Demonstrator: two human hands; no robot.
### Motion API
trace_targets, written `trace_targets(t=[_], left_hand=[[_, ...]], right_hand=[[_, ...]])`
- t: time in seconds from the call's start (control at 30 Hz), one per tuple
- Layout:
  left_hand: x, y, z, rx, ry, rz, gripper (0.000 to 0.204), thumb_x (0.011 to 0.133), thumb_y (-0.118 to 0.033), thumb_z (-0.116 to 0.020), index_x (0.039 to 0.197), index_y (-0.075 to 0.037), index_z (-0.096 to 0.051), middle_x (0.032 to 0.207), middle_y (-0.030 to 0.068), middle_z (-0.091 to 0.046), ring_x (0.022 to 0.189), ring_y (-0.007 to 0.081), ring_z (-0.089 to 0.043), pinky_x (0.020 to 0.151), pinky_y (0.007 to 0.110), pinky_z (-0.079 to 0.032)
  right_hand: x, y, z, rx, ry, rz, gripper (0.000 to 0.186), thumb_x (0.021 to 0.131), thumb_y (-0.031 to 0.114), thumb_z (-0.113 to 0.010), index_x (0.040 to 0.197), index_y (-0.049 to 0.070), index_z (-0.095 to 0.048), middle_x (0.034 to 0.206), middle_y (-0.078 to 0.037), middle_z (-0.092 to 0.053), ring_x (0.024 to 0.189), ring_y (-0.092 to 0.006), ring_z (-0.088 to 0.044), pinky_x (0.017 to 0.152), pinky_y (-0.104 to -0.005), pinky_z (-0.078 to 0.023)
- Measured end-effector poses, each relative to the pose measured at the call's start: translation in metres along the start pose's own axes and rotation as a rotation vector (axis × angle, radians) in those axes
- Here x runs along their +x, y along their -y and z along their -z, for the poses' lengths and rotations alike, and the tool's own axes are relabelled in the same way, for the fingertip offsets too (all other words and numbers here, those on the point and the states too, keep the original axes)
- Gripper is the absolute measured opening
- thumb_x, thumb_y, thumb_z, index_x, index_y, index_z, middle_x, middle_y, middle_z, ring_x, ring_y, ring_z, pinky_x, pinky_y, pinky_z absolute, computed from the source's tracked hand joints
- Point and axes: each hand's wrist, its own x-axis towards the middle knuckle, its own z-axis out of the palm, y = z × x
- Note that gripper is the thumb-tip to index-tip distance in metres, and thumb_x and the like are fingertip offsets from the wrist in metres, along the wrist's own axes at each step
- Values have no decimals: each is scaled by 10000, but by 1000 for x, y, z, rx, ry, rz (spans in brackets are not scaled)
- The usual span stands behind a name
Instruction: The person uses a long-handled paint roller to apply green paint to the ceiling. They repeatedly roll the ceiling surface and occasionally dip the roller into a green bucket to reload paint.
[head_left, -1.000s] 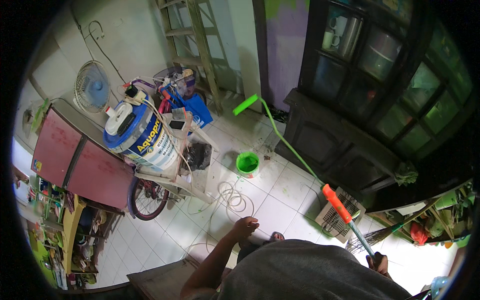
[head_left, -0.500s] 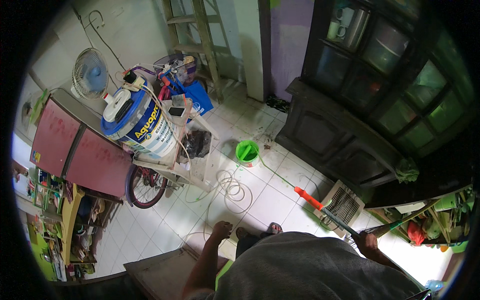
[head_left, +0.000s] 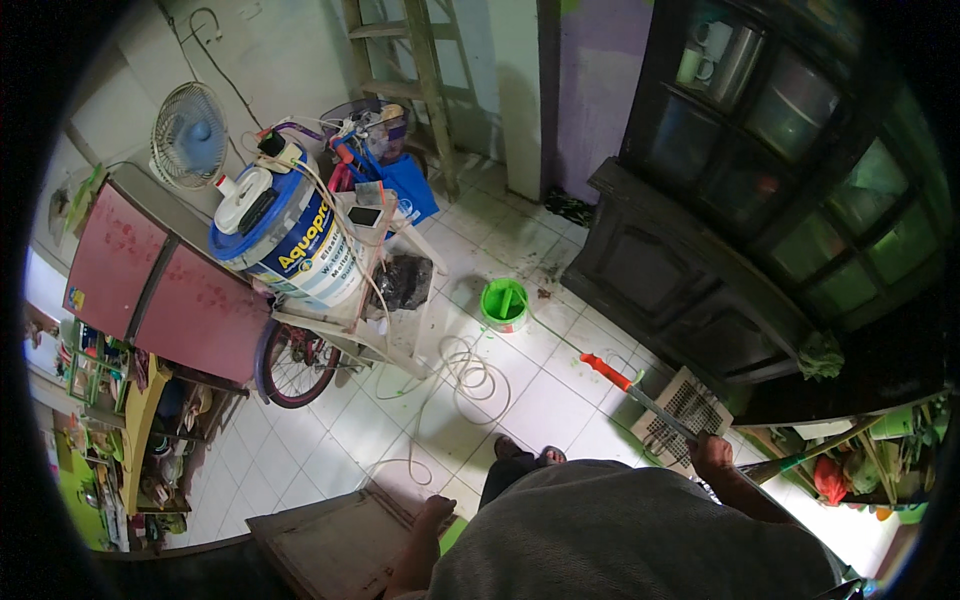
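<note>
My right hand (head_left: 712, 457) is closed round the grey pole of a paint roller (head_left: 606, 372) with an orange grip. From the grip a thin rod runs to the green roller head, which rests inside a small paint bucket (head_left: 504, 306) streaked bright green. That bucket stands on the tiled floor ahead of me. Low at my left side, my left hand (head_left: 436, 510) hangs beside a brown panel (head_left: 330, 540); its fingers look curled, with nothing visible in them.
A loose cable (head_left: 470, 372) coils on the tiles. At left stand a white bench (head_left: 408, 330) bearing a large blue-and-white bucket (head_left: 300, 240), a bicycle wheel (head_left: 300, 365) and a pink fridge (head_left: 200, 315). A dark cabinet (head_left: 690, 270) and a grey plastic grate (head_left: 685, 410) are at right.
My left hand has dropped back toward my body. My right hand, gripping the pole, has come slightly forward and left. The roller head stays in the bucket.
</note>
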Motion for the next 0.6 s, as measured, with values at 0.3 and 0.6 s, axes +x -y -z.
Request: trace_targets(t=[0.3, 0.6], left_hand=[[-7, 18, 68, -580, -111, 344, 426, 865, -347, -614, 1071, 19, -680, 962, 200, -714, 711, 277, -713, 691, 412, -592], [-37, 17, 123, -452, -85, 348, 374, 892, -303, -592, 1001, 39, -697, 823, 192, -711, 641, 257, -709, 620, 399, -594]], right_hand=[[56, 39, -28, -228, 10, 4, 337, 936, 369, -568, 975, 48, -663, 961, -178, -690, 888, -371, -678, 752, -491, -528], [122, 96, -24, -535, 199, 101, 214, 907, 269, -587, 960, 100, -706, 969, -106, -719, 888, -276, -704, 688, -402, -551]])
